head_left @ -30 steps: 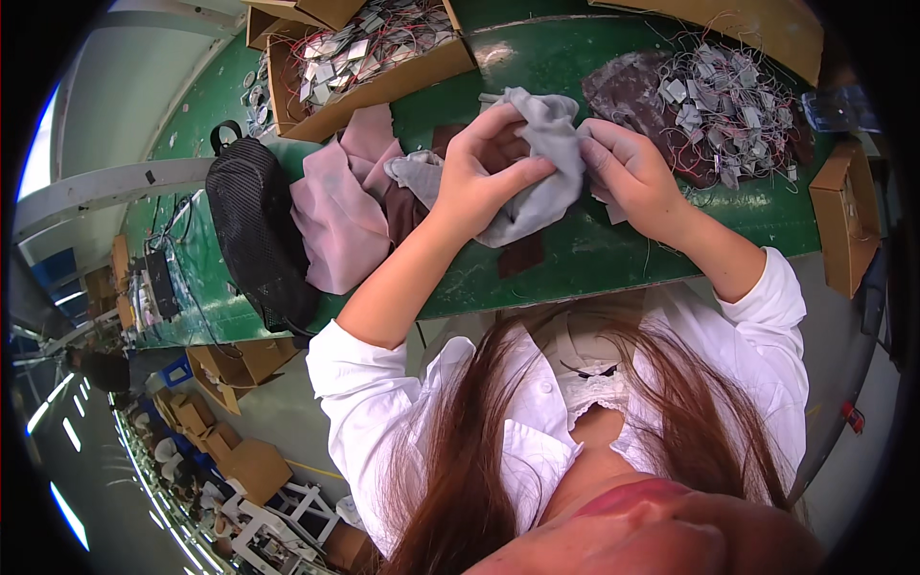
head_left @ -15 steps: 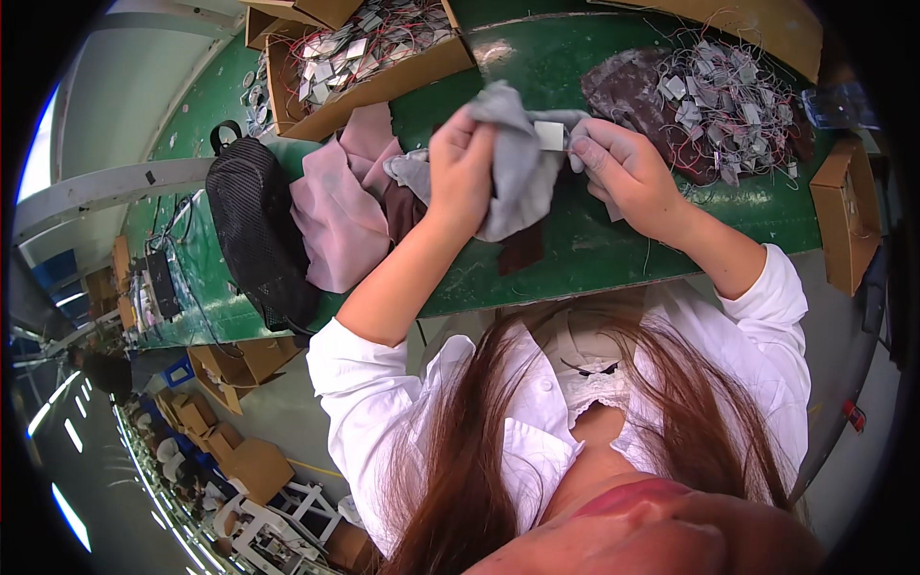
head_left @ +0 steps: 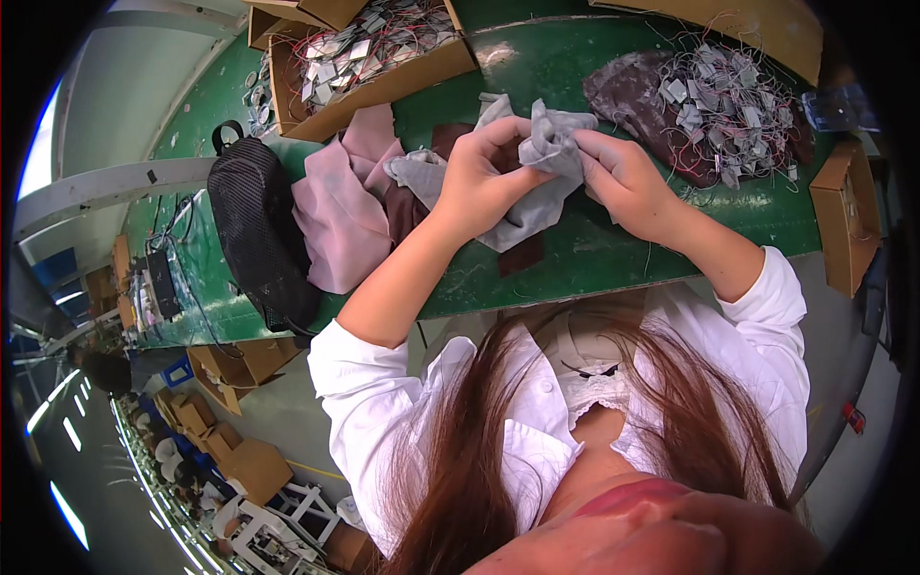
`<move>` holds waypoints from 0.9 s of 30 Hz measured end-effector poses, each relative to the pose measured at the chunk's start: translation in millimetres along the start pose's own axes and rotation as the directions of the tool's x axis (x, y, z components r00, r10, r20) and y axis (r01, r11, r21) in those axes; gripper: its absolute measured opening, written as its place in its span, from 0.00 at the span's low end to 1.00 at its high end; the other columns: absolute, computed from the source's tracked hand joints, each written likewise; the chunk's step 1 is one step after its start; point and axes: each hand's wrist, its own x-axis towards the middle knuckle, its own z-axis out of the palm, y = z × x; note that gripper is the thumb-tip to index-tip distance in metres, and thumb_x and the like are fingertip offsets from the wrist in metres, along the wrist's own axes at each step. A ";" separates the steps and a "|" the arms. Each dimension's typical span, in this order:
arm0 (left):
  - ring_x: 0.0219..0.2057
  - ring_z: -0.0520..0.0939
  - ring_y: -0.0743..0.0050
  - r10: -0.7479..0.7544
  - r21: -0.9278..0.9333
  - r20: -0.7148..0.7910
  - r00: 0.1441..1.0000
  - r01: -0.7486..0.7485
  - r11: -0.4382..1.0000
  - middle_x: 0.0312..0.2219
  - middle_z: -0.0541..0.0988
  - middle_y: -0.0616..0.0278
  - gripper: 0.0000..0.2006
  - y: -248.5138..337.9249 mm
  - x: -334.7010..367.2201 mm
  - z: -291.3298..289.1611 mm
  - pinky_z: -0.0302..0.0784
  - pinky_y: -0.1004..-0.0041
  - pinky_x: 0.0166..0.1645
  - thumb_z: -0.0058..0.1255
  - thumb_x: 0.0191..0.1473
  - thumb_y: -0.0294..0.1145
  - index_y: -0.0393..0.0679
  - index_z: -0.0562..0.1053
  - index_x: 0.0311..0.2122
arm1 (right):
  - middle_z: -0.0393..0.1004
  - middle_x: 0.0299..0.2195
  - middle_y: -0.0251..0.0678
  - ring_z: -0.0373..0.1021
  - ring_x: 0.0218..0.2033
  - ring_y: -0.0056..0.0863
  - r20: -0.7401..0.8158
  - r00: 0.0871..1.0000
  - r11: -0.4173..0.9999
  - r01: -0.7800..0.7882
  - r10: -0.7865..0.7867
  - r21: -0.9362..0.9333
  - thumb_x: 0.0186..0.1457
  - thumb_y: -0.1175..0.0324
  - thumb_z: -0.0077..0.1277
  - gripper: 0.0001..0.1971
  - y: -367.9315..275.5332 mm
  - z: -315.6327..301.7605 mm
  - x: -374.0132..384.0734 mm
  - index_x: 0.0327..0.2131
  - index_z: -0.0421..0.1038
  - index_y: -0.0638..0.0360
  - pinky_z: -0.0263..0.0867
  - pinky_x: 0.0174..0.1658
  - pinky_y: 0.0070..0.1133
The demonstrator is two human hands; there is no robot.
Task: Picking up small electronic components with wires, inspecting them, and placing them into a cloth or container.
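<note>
The left hand (head_left: 479, 177) grips the gray cloth (head_left: 556, 158) at the upper center of the frame, with its fingers curled over the top and its thumb pressed to the near side. The right hand (head_left: 628, 182) pinches the right edge of the same cloth between thumb and fingers; whether an item sits inside the folds cannot be told. The cloth is bunched above the green table (head_left: 594, 259).

The pink cloth (head_left: 340, 225) lies left of the hands, beside the black mesh bag (head_left: 257, 230). The cardboard box (head_left: 402, 86) at the upper left contains small flat parts (head_left: 359, 48) with red wires. At the upper right, a pile of wired parts (head_left: 724, 105) rests on a dark brown cloth (head_left: 618, 86)
</note>
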 end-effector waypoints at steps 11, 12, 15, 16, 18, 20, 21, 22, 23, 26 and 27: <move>0.24 0.70 0.87 0.006 -0.085 -0.222 0.975 -0.026 0.996 0.24 0.73 0.67 0.07 3.0 0.3 10.4 0.65 0.85 0.28 0.44 0.49 0.27 0.35 0.69 0.33 | 0.61 0.18 0.43 0.53 0.18 0.30 -0.009 0.999 0.999 0.039 -0.039 -0.021 0.51 0.70 0.38 0.08 -8.8 4.5 -1.9 0.25 0.60 0.67 0.56 0.25 0.22; 0.25 0.71 0.87 0.055 -0.071 -0.276 0.960 -0.077 0.995 0.24 0.73 0.67 0.07 -0.4 0.2 9.7 0.66 0.85 0.28 0.44 0.50 0.27 0.35 0.69 0.33 | 0.61 0.17 0.41 0.54 0.18 0.28 -0.026 0.999 0.999 0.047 -0.047 0.000 0.52 0.69 0.38 0.08 -8.1 5.2 -2.0 0.25 0.61 0.66 0.55 0.25 0.21; 0.27 0.72 0.83 -0.051 -0.245 -0.458 0.888 -0.071 0.967 0.27 0.73 0.64 0.10 0.7 5.4 -1.0 0.68 0.84 0.32 0.40 0.52 0.32 0.36 0.68 0.34 | 0.59 0.15 0.37 0.53 0.17 0.21 -0.096 0.995 1.000 0.010 -0.009 0.011 0.52 0.69 0.38 0.09 -12.1 0.7 -6.2 0.25 0.61 0.64 0.54 0.22 0.19; 0.27 0.73 0.82 -0.113 -0.333 -0.426 0.897 -0.039 0.942 0.27 0.73 0.63 0.11 3.1 6.6 -6.5 0.68 0.83 0.32 0.39 0.52 0.33 0.35 0.67 0.34 | 0.59 0.15 0.37 0.53 0.17 0.21 -0.096 0.995 1.000 0.010 -0.009 0.010 0.52 0.69 0.38 0.09 -10.0 -1.2 -5.8 0.25 0.61 0.64 0.54 0.22 0.19; 0.28 0.74 0.78 -0.168 -0.386 -0.357 0.919 0.018 0.922 0.28 0.73 0.62 0.13 3.9 6.5 -9.7 0.70 0.81 0.34 0.38 0.53 0.34 0.34 0.66 0.36 | 0.54 0.14 0.23 0.49 0.13 0.09 -0.083 0.993 0.965 -0.056 0.079 0.254 0.55 0.67 0.35 0.10 -5.2 -4.2 -3.8 0.23 0.60 0.61 0.46 0.17 0.11; 0.30 0.74 0.80 -0.121 -0.294 -0.260 0.958 0.041 0.955 0.30 0.73 0.62 0.13 7.1 1.5 -1.0 0.69 0.81 0.36 0.40 0.52 0.33 0.35 0.66 0.38 | 0.57 0.14 0.29 0.51 0.15 0.14 -0.092 0.992 0.986 -0.068 0.083 0.155 0.53 0.68 0.36 0.09 -7.2 -5.3 -3.1 0.24 0.61 0.62 0.50 0.19 0.15; 0.31 0.74 0.80 -0.071 -0.218 -0.195 0.978 0.028 0.976 0.30 0.73 0.63 0.12 8.0 0.1 1.7 0.68 0.81 0.36 0.41 0.51 0.32 0.35 0.66 0.38 | 0.59 0.15 0.34 0.54 0.17 0.19 -0.104 0.991 0.995 -0.081 0.087 0.054 0.52 0.68 0.38 0.09 -8.2 -5.7 -2.7 0.26 0.62 0.64 0.54 0.21 0.19; 0.31 0.72 0.83 -0.049 -0.182 -0.112 0.992 0.028 0.983 0.30 0.73 0.65 0.12 4.1 -0.4 1.0 0.67 0.82 0.37 0.45 0.48 0.29 0.36 0.67 0.39 | 0.60 0.15 0.34 0.55 0.17 0.20 -0.155 0.981 0.992 0.103 -0.114 -0.077 0.52 0.69 0.38 0.09 -7.1 -2.4 -0.7 0.27 0.63 0.65 0.54 0.22 0.19; 0.32 0.72 0.84 -0.041 -0.163 -0.038 0.998 0.035 0.986 0.30 0.73 0.65 0.13 7.4 0.5 2.4 0.67 0.82 0.36 0.48 0.46 0.26 0.36 0.67 0.39 | 0.60 0.15 0.34 0.55 0.17 0.20 -0.156 0.981 0.992 0.102 -0.113 -0.077 0.52 0.69 0.38 0.09 -5.7 -1.8 -0.5 0.27 0.63 0.65 0.54 0.22 0.19; 0.31 0.72 0.85 -0.013 -0.136 -0.013 1.000 0.011 0.991 0.29 0.73 0.64 0.12 4.2 2.1 -0.7 0.67 0.82 0.36 0.48 0.45 0.26 0.36 0.68 0.38 | 0.62 0.16 0.33 0.55 0.17 0.21 -0.041 0.996 0.995 0.086 -0.084 0.059 0.52 0.67 0.38 0.10 3.0 -2.0 3.0 0.28 0.63 0.65 0.55 0.23 0.18; 0.31 0.72 0.85 -0.019 -0.126 -0.032 0.999 0.015 0.992 0.28 0.74 0.64 0.11 4.4 1.0 0.0 0.67 0.82 0.36 0.48 0.46 0.26 0.35 0.69 0.37 | 0.62 0.16 0.33 0.55 0.17 0.21 -0.040 0.996 0.994 0.087 -0.084 0.059 0.52 0.67 0.38 0.10 4.0 -6.2 3.3 0.28 0.63 0.65 0.55 0.23 0.18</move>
